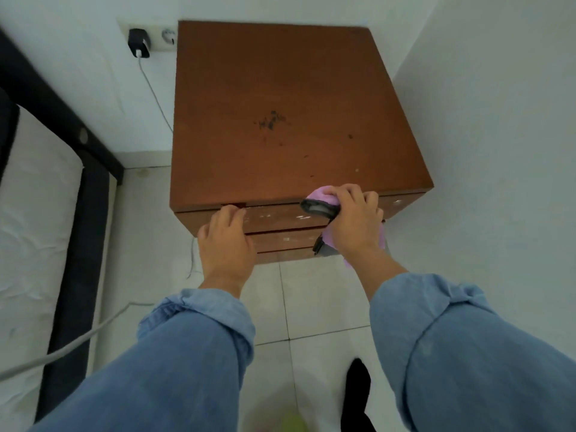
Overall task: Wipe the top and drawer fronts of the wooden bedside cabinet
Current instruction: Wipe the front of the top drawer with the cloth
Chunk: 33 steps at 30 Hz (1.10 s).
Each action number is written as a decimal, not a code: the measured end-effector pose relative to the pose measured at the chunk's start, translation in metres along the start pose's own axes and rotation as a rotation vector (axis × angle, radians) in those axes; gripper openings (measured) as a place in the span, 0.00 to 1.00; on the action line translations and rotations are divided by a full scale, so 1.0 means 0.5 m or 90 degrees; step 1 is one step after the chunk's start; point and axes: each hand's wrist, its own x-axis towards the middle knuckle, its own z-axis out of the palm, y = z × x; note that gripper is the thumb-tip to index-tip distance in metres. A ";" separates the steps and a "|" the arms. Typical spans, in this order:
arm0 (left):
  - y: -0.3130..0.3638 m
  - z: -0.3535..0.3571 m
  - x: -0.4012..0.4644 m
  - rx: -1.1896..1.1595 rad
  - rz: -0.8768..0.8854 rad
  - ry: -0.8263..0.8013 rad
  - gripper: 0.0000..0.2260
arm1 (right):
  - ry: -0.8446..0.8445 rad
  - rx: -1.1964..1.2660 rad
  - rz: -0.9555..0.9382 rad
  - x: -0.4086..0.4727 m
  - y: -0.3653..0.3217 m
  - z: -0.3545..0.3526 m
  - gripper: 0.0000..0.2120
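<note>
The wooden bedside cabinet (280, 98) stands against the white wall, its brown top bare with dark scuff marks near the middle. My right hand (355, 222) grips a pink cloth (321, 194) at the front edge, by the black drawer handle (319, 208) of the top drawer front (274, 216). My left hand (227, 238) rests on the left part of the upper drawer front, fingers reaching up to the gap under the top. A second drawer front (286, 240) shows below, with another dark handle partly hidden by my right hand.
A bed with a black frame (90, 157) and white mattress (31, 213) lies at the left. A wall socket with a black charger (139, 42) and its cable hang left of the cabinet. White tiled floor (311, 307) lies below; walls close in behind and right.
</note>
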 end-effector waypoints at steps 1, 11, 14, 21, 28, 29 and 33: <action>0.005 0.007 -0.004 0.008 -0.013 0.007 0.22 | 0.003 -0.001 -0.007 -0.001 0.015 -0.001 0.28; 0.049 0.087 -0.013 0.095 0.030 0.143 0.23 | 0.098 -0.081 -0.111 -0.012 0.142 0.048 0.32; 0.032 0.137 -0.005 0.114 0.068 0.245 0.22 | 0.200 -0.077 -0.123 -0.007 0.147 0.097 0.29; -0.006 0.224 0.055 0.108 0.137 0.474 0.18 | 0.420 -0.008 -0.118 0.026 0.140 0.201 0.29; -0.008 0.262 0.108 0.073 0.138 0.598 0.14 | 0.542 -0.033 -0.151 0.081 0.163 0.261 0.28; -0.009 0.263 0.109 0.076 0.137 0.601 0.14 | 0.557 -0.031 -0.150 0.085 0.164 0.265 0.26; -0.013 0.270 0.094 0.067 0.128 0.601 0.15 | 0.559 -0.025 -0.165 0.076 0.168 0.269 0.24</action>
